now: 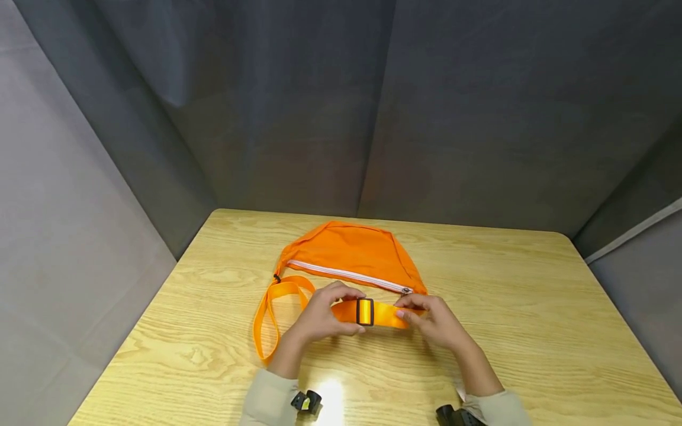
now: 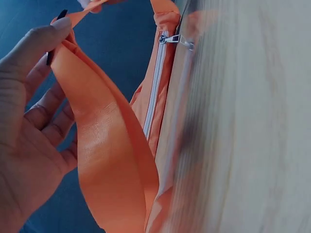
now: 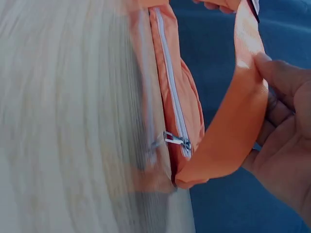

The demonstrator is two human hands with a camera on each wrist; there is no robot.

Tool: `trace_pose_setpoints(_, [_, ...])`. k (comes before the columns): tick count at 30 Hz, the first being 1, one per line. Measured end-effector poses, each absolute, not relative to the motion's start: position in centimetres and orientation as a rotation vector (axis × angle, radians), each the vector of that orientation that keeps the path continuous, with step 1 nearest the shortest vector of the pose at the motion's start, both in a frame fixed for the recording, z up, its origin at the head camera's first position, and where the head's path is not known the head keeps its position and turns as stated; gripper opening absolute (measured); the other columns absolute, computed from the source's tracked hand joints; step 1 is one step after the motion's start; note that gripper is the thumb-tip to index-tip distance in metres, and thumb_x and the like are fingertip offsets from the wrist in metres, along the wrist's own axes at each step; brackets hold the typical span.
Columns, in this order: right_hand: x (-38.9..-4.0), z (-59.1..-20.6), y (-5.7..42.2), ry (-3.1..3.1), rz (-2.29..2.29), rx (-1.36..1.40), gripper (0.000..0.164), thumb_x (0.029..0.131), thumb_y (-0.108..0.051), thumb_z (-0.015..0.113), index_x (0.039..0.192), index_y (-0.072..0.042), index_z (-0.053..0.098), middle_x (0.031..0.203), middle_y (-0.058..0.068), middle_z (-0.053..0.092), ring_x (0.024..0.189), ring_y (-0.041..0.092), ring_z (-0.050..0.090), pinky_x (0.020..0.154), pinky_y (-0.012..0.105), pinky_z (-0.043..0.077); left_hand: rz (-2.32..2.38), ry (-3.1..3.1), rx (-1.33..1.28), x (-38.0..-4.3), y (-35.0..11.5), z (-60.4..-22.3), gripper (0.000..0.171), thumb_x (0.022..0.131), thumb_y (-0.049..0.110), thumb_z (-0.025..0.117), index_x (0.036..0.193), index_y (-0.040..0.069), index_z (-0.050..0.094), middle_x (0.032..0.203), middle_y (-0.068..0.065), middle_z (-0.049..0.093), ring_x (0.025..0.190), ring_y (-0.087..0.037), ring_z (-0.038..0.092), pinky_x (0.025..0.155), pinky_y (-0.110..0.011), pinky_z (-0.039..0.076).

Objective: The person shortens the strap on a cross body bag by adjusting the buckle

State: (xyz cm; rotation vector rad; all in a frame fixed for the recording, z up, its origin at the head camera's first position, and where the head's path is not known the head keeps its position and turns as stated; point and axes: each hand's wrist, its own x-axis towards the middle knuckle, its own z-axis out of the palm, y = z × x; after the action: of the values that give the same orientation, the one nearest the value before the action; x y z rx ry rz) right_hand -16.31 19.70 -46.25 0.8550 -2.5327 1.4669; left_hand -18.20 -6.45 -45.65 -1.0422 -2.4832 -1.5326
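An orange waist bag [image 1: 351, 248] lies on the table, its white zipper [image 1: 346, 273] facing the person and the metal zipper pull [image 3: 177, 141] at the right end. In front of it the orange strap [image 1: 391, 315] is lifted in both hands. My left hand [image 1: 325, 313] holds the black slide buckle [image 1: 364, 312] by its top and bottom edges, thumb and fingers on either side. To the right, my right hand [image 1: 433, 319] pinches the strap between thumb and fingers. In the left wrist view, doubled webbing [image 2: 109, 141] hangs below the buckle.
A loop of strap [image 1: 261, 325] lies on the table left of my left hand, joined to the bag's left corner by a small black fitting [image 1: 277, 278]. The wooden table [image 1: 533, 307] reaches back to a dark grey curtain [image 1: 298, 118]. Lighter panels [image 1: 69, 236] stand at the sides.
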Motion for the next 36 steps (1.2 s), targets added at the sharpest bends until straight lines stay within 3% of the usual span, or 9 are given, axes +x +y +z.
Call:
trace_pose_setpoints(7, [-15.2,-43.5,18.2,-2.461,1.601,0.873,0.006,0.085,0.01,0.06,0.086,0.006,0.064,0.076,0.014,0.062,0.063,0.019,0.054,0.055,0.027,0.048,-1.516,-2.463,-1.05,-18.1,-6.2,-45.5,0.049,0.062,0.018,0.087,0.107,0.018,0.067,0.095,0.008,0.059,0.09,-0.021,0.054,0.08,-0.041,0.044])
trace_pose_setpoints(13, [-15.6,-43.3,17.3,-2.468,1.701,0.886,0.007,0.087,0.008,0.057,0.088,0.005,0.063,0.078,0.016,0.061,0.066,0.013,0.051,0.058,0.026,0.045,-1.503,-2.417,-1.065,-18.5,-6.0,-46.3,0.048,0.06,0.018,0.087,0.104,0.018,0.067,0.094,0.011,0.058,0.088,-0.019,0.054,0.078,-0.044,0.045])
trace_pose_setpoints(21, [-17.1,-45.9,16.7,-2.433,1.857,0.879,0.008,0.089,0.001,0.058,0.094,0.001,0.065,0.086,0.009,0.065,0.073,0.013,0.055,0.06,0.027,0.047,-1.481,-2.427,-1.083,-18.4,-5.5,-46.3,0.048,0.062,0.02,0.087,0.106,0.02,0.068,0.095,0.011,0.057,0.087,-0.013,0.053,0.075,-0.032,0.047])
trace_pose_setpoints(28, [-17.7,-46.7,19.3,-2.553,1.812,0.815,0.018,0.089,-0.009,0.063,0.103,0.001,0.065,0.089,0.007,0.064,0.075,0.019,0.057,0.06,0.028,0.048,-1.516,-2.405,-1.071,-18.3,-5.6,-46.2,0.05,0.06,0.017,0.088,0.106,0.017,0.069,0.095,0.005,0.058,0.086,-0.019,0.053,0.074,-0.034,0.046])
trace_pose_setpoints(36, [-17.4,-47.3,19.8,-2.568,1.769,0.855,0.007,0.088,0.002,0.06,0.092,0.004,0.065,0.075,0.01,0.06,0.062,0.009,0.049,0.053,0.026,0.045,-1.506,-2.453,-1.023,-18.3,-6.1,-46.2,0.05,0.061,0.014,0.087,0.107,0.02,0.069,0.094,0.008,0.056,0.087,-0.017,0.053,0.076,-0.032,0.045])
